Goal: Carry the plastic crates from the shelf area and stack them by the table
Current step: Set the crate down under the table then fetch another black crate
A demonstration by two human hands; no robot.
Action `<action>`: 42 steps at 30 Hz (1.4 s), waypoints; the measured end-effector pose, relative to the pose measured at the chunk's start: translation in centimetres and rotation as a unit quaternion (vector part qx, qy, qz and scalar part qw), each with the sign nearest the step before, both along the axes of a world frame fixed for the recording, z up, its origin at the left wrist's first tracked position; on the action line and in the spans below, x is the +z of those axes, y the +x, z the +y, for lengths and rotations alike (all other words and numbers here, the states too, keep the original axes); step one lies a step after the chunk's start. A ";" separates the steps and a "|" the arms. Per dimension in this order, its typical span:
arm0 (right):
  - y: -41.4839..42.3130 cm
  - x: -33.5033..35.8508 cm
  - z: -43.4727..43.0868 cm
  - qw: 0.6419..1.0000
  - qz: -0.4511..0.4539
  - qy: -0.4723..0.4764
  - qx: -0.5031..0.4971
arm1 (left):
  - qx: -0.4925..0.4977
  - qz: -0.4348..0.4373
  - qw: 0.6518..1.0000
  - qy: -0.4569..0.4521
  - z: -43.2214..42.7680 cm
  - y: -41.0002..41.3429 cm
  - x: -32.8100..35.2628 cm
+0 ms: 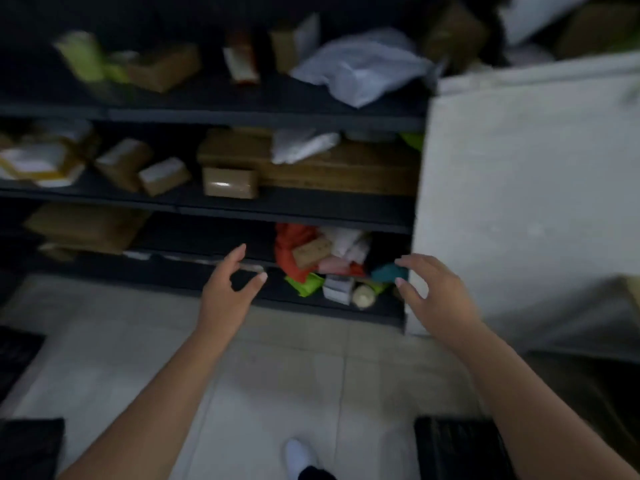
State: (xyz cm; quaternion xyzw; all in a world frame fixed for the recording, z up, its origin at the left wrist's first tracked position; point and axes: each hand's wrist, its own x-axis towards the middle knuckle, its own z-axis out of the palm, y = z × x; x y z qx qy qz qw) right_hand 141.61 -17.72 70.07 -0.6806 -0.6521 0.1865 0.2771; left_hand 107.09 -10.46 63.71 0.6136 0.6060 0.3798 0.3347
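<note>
- Dim storeroom, pale tiled floor (294,358), dark shelving (242,116) ahead of us.
- Black crates (457,448): one at lower right on the floor, others at the left edge (27,448); blurred, so detail escapes us. We judge them stiff, light, and best gripped at both rims.
- Our left hand (225,292) and right hand (433,296): both spread wide, holding nothing, raised before the lowest shelf.
- Shelves: cardboard parcels (228,181), white bags (360,67), colourful packets (322,268).
- White panel (526,202) at right narrows our turning room.
</note>
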 end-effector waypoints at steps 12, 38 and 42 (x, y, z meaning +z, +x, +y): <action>-21.6 3.7 12.7 0.951 0.072 0.002 0.300 | 0.344 0.018 0.938 0.037 -10.6 -18.5 6.8; -72.4 1.4 2.6 0.803 0.044 -0.085 0.589 | 0.675 -0.028 0.737 -0.007 -38.2 -47.5 5.0; -80.0 -0.6 4.5 0.801 0.041 -0.093 0.590 | 0.680 -0.038 0.731 -0.030 -35.7 -54.2 3.2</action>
